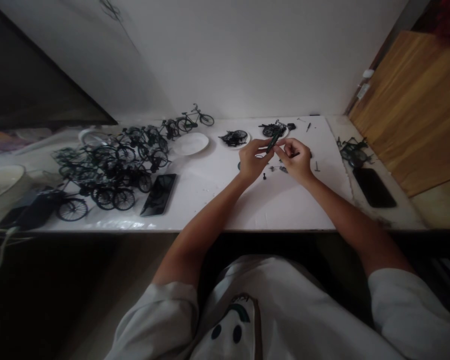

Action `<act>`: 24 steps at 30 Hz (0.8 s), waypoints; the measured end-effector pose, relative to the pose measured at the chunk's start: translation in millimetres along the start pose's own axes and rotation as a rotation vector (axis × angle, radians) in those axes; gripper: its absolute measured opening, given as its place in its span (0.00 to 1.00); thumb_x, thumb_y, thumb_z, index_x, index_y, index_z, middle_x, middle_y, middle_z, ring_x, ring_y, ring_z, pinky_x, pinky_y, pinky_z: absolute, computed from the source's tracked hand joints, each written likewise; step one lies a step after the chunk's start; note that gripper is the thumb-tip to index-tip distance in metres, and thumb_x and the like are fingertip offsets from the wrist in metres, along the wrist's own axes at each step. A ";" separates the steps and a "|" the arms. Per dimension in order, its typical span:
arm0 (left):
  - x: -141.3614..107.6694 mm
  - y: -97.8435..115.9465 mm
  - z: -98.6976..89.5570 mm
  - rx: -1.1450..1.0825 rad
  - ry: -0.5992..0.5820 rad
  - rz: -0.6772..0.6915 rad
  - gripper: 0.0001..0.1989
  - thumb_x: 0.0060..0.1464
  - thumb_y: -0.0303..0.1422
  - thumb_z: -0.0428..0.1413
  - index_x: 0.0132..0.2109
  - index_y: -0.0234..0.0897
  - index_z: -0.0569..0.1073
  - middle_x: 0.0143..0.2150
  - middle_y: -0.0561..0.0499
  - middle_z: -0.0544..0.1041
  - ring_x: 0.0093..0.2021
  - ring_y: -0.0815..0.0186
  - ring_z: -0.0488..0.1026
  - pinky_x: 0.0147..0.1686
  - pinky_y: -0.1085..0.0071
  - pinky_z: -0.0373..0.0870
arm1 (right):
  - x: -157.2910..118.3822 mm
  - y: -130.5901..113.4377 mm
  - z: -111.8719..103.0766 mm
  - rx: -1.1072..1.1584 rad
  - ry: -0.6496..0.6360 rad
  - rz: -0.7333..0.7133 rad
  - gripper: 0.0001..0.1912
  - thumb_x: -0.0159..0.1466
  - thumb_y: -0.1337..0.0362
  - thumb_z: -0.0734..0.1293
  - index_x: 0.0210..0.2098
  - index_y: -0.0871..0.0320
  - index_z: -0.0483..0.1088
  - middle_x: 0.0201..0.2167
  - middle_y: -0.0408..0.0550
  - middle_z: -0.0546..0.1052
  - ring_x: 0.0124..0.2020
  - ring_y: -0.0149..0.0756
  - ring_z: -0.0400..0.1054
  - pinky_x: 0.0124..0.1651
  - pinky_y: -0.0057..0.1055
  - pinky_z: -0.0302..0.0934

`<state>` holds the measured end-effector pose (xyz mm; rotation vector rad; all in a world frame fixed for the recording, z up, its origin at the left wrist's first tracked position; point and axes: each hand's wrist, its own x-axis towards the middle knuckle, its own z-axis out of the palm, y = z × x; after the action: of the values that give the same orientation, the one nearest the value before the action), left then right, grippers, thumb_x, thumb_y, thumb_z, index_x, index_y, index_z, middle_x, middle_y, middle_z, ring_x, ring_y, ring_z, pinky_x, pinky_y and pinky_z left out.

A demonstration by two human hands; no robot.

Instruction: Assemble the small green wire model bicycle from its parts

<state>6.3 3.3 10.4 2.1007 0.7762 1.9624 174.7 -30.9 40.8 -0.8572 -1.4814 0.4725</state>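
Both my hands are raised over the right half of the white board. Between them is a small dark model bicycle part (273,142), slim and tilted; its exact shape is too small to make out. My left hand (253,159) pinches it from the left with thumb and fingers. My right hand (295,157) has its thumb and index finger pressed to the same part, the other fingers curled. Below them lie loose small parts, among them a small black piece (264,176) and a T-shaped piece (317,166). Behind, one plate holds black wheels (240,135), another more black parts (273,128).
Many assembled model bicycles (116,165) crowd the left side, near a white plate (192,144) and a phone (159,195). One bicycle (195,118) stands by the wall. At right are another phone (374,187), green frames (355,151) and a wooden panel (416,110).
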 end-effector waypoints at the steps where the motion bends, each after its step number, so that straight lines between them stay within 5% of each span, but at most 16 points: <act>1: 0.0 0.2 0.0 0.001 0.002 -0.007 0.10 0.67 0.35 0.67 0.52 0.37 0.83 0.46 0.47 0.87 0.45 0.67 0.87 0.41 0.75 0.89 | -0.5 0.0 0.2 -0.007 -0.001 -0.005 0.26 0.65 0.36 0.77 0.40 0.54 0.81 0.23 0.35 0.61 0.25 0.30 0.54 0.32 0.32 0.54; 10: 1.5 4.6 0.4 -0.015 0.018 0.018 0.11 0.69 0.38 0.65 0.52 0.37 0.84 0.45 0.47 0.87 0.44 0.67 0.87 0.42 0.74 0.89 | -2.6 0.5 -0.7 -0.056 0.012 -0.079 0.20 0.70 0.43 0.75 0.42 0.53 0.81 0.23 0.35 0.60 0.25 0.31 0.54 0.33 0.34 0.55; 24: -1.4 2.4 2.4 0.096 -0.015 -0.018 0.14 0.71 0.44 0.63 0.53 0.38 0.82 0.46 0.46 0.87 0.45 0.66 0.87 0.43 0.73 0.90 | -0.3 6.4 1.5 -0.014 -0.017 -0.014 0.29 0.68 0.30 0.71 0.41 0.50 0.76 0.28 0.38 0.59 0.29 0.35 0.54 0.35 0.35 0.55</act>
<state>9.3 1.2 10.0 2.1515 0.9003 1.9344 174.6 -26.7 35.6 -0.8553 -1.5068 0.4611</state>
